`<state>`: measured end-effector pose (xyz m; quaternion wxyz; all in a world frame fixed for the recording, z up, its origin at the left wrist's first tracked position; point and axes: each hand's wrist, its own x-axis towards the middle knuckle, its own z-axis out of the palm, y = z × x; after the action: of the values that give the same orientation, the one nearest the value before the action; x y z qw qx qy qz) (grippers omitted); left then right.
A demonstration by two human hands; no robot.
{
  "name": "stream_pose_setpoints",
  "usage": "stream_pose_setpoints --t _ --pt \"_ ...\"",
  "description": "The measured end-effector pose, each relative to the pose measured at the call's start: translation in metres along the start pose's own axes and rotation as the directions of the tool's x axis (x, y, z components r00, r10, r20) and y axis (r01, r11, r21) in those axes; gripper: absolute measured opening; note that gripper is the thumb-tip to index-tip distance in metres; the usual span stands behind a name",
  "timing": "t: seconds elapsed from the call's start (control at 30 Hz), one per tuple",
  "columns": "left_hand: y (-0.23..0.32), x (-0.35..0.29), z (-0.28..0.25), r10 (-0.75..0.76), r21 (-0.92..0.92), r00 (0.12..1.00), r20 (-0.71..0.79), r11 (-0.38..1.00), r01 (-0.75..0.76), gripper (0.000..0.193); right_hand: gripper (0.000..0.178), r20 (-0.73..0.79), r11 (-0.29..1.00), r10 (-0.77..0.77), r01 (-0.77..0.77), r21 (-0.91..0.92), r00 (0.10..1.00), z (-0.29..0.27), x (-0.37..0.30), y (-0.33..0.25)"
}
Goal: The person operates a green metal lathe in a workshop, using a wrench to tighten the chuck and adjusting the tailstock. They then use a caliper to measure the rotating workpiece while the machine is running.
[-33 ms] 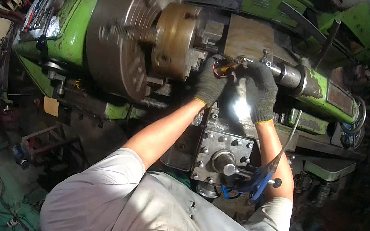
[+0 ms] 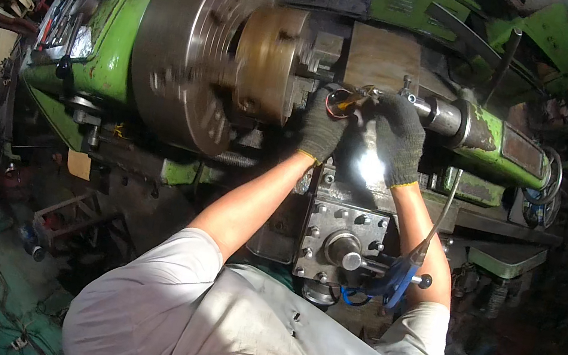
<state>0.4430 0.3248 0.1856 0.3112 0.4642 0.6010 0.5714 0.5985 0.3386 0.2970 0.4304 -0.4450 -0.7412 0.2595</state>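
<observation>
My left hand (image 2: 322,127) and my right hand (image 2: 400,133), both in dark knitted gloves with yellow cuffs, are close together over the lathe bed. The fingers of both curl inward around a small dark piece with orange-yellow and red edges (image 2: 343,103); its kind is hard to make out. To the left of my left hand, very near, is the chuck (image 2: 268,61) with its jaws, blurred by spinning, beside a large faceplate (image 2: 188,54). Next to my right hand, the tailstock quill (image 2: 443,116) points toward the chuck. A bright light spot falls between my wrists.
Below my hands sits a square tool post (image 2: 344,245) with bolts and a lever. A blue spray gun (image 2: 399,278) hangs by my right forearm on a hose. Green tailstock (image 2: 509,152) and handwheel (image 2: 546,190) stand at right. Tools lie on the green headstock (image 2: 127,13).
The chuck and faceplate have turned, as their jaws and slots show at other places. My hands stay nearly where they were.
</observation>
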Motion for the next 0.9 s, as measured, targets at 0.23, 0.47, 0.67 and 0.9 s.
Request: stream_pose_setpoints --t 0.23,0.47,0.67,0.9 --pt "-0.012 0.005 -0.002 -0.055 0.02 0.998 0.006 0.998 0.055 0.033 0.026 0.011 0.998 -0.061 0.061 0.035 0.998 0.021 0.013 0.013" --pt "-0.048 0.013 -0.008 -0.012 0.063 0.999 0.032 0.998 0.01 0.036 0.029 0.039 0.987 -0.125 0.128 -0.092 0.991 0.031 0.025 0.009" --pt "-0.08 0.015 0.001 -0.128 -0.331 0.986 0.108 0.93 0.157 0.037 0.027 0.111 0.975 -0.163 0.177 -0.132 0.98 0.023 0.026 -0.006" --pt "-0.103 0.014 0.001 -0.147 -0.58 0.973 0.177 0.783 0.224 0.043 0.027 0.15 0.966 -0.12 0.15 -0.21 0.981 0.04 0.025 0.005"
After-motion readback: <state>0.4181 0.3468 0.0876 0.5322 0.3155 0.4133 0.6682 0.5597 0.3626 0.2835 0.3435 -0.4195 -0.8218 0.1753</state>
